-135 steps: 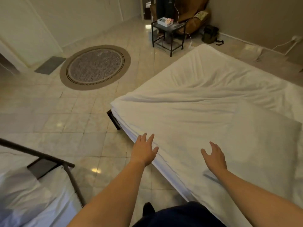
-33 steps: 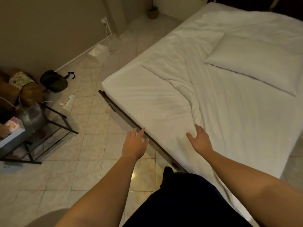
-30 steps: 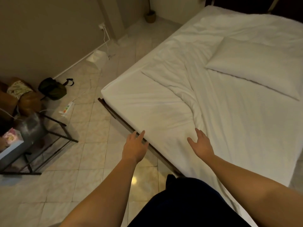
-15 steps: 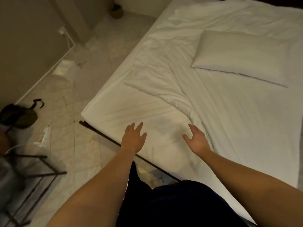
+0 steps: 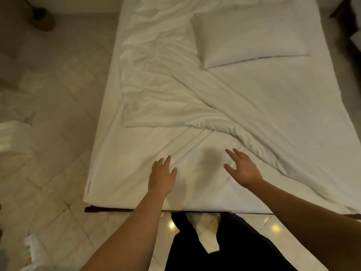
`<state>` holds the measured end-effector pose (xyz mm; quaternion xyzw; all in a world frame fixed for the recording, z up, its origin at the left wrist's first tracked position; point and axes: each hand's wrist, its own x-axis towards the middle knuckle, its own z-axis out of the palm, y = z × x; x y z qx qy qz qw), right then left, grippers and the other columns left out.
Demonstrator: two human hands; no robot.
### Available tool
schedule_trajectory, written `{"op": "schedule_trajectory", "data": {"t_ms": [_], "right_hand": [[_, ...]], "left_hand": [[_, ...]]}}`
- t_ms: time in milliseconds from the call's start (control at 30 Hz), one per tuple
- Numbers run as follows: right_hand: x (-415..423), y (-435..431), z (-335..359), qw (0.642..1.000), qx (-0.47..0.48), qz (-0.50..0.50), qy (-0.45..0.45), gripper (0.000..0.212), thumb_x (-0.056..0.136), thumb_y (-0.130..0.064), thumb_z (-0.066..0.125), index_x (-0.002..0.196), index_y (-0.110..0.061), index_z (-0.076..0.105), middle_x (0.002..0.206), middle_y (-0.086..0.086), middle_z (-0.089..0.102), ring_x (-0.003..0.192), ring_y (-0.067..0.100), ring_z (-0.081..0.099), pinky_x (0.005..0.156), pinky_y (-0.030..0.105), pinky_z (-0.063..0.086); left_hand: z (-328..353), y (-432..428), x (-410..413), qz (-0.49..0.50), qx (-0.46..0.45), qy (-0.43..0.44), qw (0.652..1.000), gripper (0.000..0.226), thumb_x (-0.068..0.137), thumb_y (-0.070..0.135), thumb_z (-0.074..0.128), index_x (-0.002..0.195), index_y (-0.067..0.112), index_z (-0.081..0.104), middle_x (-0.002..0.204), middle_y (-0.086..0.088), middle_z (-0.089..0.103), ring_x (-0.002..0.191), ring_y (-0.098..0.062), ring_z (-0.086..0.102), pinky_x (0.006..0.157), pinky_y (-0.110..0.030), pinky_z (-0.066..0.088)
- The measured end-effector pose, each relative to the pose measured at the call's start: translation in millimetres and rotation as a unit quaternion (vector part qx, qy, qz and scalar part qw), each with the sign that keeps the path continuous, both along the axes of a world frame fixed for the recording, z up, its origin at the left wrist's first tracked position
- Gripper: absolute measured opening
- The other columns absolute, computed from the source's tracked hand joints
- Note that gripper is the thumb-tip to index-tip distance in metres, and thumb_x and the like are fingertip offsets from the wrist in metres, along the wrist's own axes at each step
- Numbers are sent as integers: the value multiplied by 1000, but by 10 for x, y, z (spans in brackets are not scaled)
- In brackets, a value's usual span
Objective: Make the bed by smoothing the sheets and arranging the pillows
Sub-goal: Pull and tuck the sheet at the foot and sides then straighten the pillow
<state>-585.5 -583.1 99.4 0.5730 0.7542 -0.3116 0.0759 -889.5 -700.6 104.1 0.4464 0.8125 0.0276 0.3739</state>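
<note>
White fabric lies bunched just beyond your fingertips: in the head view your left hand (image 5: 162, 178) and right hand (image 5: 242, 169) reach side by side over the foot of the bed (image 5: 101, 173), fingers spread wide and holding nothing. The top sheet (image 5: 175, 102) is crumpled ahead and left of your left hand, and the pillow (image 5: 246, 36) sits askew far beyond your right, so I judge the smoothing barely begun and the pillow not yet arranged. No brand, label or writing is readable.

Both bare forearms reach forward. The left hand (image 5: 161, 178) and right hand (image 5: 242, 169) are palm-down with fingers straight and spread, apparently holding nothing; contact below is unclear.
</note>
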Motion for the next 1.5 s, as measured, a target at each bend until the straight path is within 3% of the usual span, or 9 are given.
{"op": "schedule_trajectory", "data": {"t_ms": [233,367,467,700,900,1067,1200,1367,1500], "right_hand": [[-625,363,-473,999,35,30,-12,62,101,-52,46,159,-39,26,165,0,29,151,28,27,121,43,30],[-862,813,-885,996,68,50,-7,61,102,-46,48,159,-35,28,164,4,32,150,31,30,120,46,31],[-1020,1125,-1200,995,88,49,-3,62,102,-41,49,159,-33,27,165,5,30,151,30,27,121,48,30],[-1165,1608,-1736,995,81,41,-34,70,101,-33,51,162,-34,16,169,2,19,156,28,15,125,47,14],[-1099,1966,-2003,990,118,38,-66,72,99,-35,53,161,-31,18,167,-1,25,153,28,22,122,47,27],[-1115,2288,-2154,990,137,-2,-43,57,99,-32,51,155,-30,38,156,-4,46,144,27,41,113,46,37],[-1125,2434,-2269,991,125,-32,-39,44,97,-27,54,140,-32,59,128,3,70,118,31,63,96,43,48],[-1131,2391,-2231,995,76,-59,-16,46,97,-21,47,137,-39,62,126,2,70,114,31,65,92,38,50],[-1073,2399,-2074,998,-1,-63,10,33,98,-33,55,129,-38,66,121,-1,70,111,28,65,89,39,52]], "left_hand": [[-628,906,-376,-35,25,-10,999,59,107,46,43,162,28,30,169,0,25,157,-24,13,124,-44,26],[-1149,1416,-514,-84,18,28,996,60,107,49,40,162,27,31,170,-3,23,158,-28,16,128,-44,19],[-1495,1743,-664,-118,9,88,989,63,106,49,41,163,27,26,171,-5,19,157,-32,15,127,-47,17],[-1941,2363,-894,-126,4,127,984,70,104,46,43,165,31,12,173,-5,4,159,-34,1,127,-57,7],[-2205,2948,-1104,-165,21,134,977,76,101,58,48,164,39,11,174,1,2,159,-30,-4,126,-59,0],[-2466,3300,-1259,-170,76,117,976,65,102,46,55,160,42,27,169,-2,23,155,-31,19,122,-62,18],[-2675,3389,-1415,-152,148,76,974,50,103,21,54,150,36,51,153,-9,48,142,-36,42,116,-56,34],[-2621,3480,-1533,-148,147,25,978,36,104,26,55,138,32,65,134,-8,67,123,-32,61,109,-45,46],[-2252,3505,-1530,-155,104,52,981,30,107,31,51,130,25,70,122,-8,72,111,-33,66,95,-40,50]]}}
